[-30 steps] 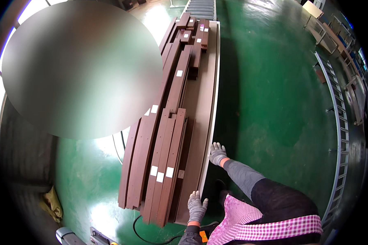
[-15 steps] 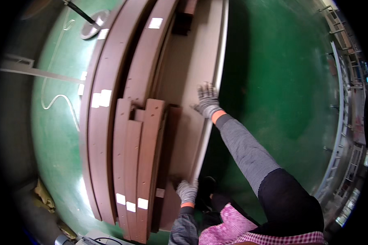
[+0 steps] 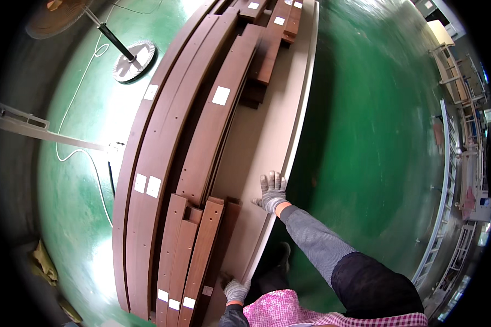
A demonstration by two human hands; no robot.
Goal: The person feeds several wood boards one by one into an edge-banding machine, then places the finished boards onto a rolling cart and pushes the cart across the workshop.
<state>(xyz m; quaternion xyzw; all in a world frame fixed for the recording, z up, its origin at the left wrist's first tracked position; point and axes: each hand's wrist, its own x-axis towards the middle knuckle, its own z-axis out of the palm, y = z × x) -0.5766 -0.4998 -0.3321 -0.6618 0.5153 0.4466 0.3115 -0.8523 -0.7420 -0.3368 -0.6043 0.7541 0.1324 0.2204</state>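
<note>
A long beige panel [image 3: 250, 143] with a pale raised edge runs away from me beside a stack of brown boards. My right hand [image 3: 273, 193], in a grey striped glove with an orange cuff, lies on the panel near its right edge, fingers spread and thumb out to the left. My left hand [image 3: 235, 290], gloved alike, rests on the panel's near end, its fingers pointing left and partly hard to make out. Short brown boards [image 3: 203, 253] with small holes and white labels lie just left of it. Neither hand holds anything that I can see.
Long brown boards [image 3: 157, 131] with white labels lie stacked on the left, and more short boards [image 3: 267, 52] sit at the panel's far part. A fan's round base [image 3: 132, 64] and a pale cable [image 3: 94, 169] are on the green floor [image 3: 360, 141]. Metal racks [image 3: 447, 180] stand far right.
The view has shifted, so the boards and panel appear lower and more of their far end shows. Both hands stay on the panel, the right still flat with spread fingers.
</note>
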